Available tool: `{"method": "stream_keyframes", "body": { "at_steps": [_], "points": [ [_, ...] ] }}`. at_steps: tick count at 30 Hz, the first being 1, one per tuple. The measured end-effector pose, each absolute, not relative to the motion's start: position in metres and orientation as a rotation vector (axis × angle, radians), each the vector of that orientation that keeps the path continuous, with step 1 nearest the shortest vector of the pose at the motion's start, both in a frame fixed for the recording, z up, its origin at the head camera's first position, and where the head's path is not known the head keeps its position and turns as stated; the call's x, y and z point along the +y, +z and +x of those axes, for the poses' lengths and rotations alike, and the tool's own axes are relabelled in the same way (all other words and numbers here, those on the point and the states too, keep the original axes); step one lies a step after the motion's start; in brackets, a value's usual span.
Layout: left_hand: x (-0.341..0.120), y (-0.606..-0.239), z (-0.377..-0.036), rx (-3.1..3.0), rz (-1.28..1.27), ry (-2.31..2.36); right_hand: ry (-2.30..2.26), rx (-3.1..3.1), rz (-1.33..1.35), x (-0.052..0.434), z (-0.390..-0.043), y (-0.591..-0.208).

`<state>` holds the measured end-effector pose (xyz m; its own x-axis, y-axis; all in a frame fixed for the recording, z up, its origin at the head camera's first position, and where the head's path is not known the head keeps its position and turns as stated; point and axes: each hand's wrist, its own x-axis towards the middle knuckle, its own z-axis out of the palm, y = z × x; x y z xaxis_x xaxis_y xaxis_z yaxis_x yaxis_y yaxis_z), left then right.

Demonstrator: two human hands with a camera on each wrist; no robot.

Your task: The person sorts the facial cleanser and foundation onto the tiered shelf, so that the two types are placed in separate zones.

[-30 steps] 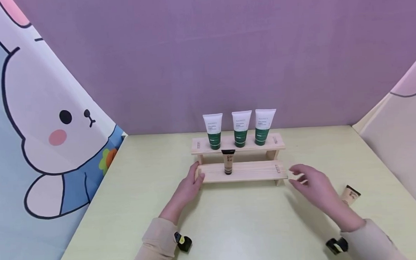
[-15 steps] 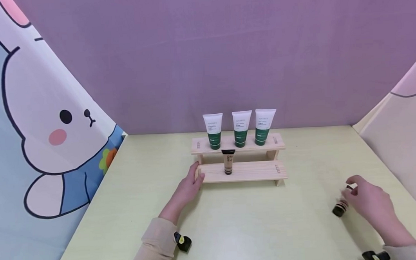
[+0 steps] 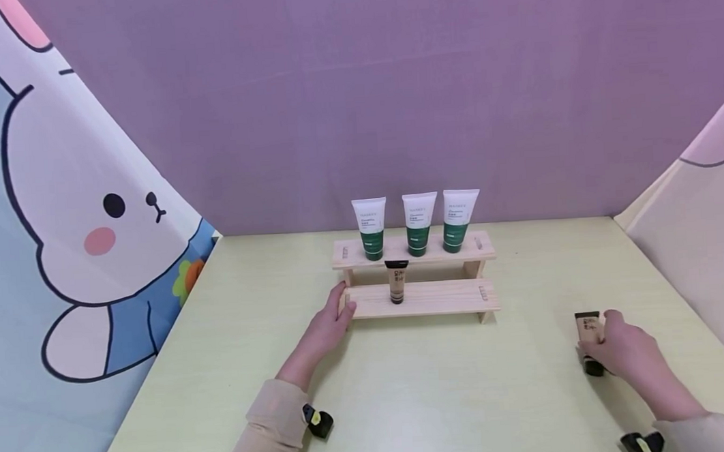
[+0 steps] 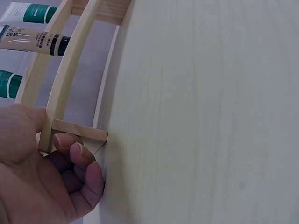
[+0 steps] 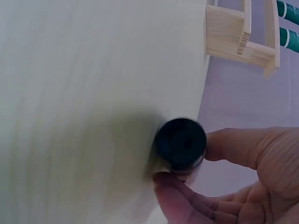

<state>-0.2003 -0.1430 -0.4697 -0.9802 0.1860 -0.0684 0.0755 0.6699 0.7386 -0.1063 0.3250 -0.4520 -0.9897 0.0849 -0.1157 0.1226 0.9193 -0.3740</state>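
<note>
My left hand (image 3: 327, 323) grips the left end of the lower shelf on a two-step wooden rack (image 3: 439, 298). In the left wrist view its thumb lies by the shelf board (image 4: 70, 70) and the other fingers curl below. Well to the right of the rack, my right hand (image 3: 632, 348) pinches a small beige tube (image 3: 588, 327) with black ends. The right wrist view shows the tube's round black cap (image 5: 181, 142) between thumb and fingers. A matching beige tube (image 3: 397, 282) stands cap down on the lower shelf, left of its middle.
Three white-and-green tubes stand in a row on the upper step: a left one (image 3: 371, 229), a middle one (image 3: 420, 224) and a right one (image 3: 459, 221). Behind the pale wooden table (image 3: 445, 399) rises a purple backdrop (image 3: 392, 101). A rabbit-print cloth (image 3: 81, 268) hangs at the left.
My right hand has left the rack's right end, moved right and toward me, and taken hold of the beige tube, which has turned. My left hand stays on the rack.
</note>
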Motion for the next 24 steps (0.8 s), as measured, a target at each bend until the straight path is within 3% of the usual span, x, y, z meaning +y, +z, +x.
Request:
{"method": "stream_keyframes", "body": {
  "at_steps": [16, 24],
  "points": [
    [-0.143, -0.469, -0.199, 2.750, 0.217, 1.200, -0.774, 3.029, 0.082, 0.313, -0.112, -0.451],
    [-0.143, -0.471, -0.201, 2.751, 0.218, 1.200, -1.321, 2.910, -0.007, 0.296, -0.117, -0.450]
  ]
}}
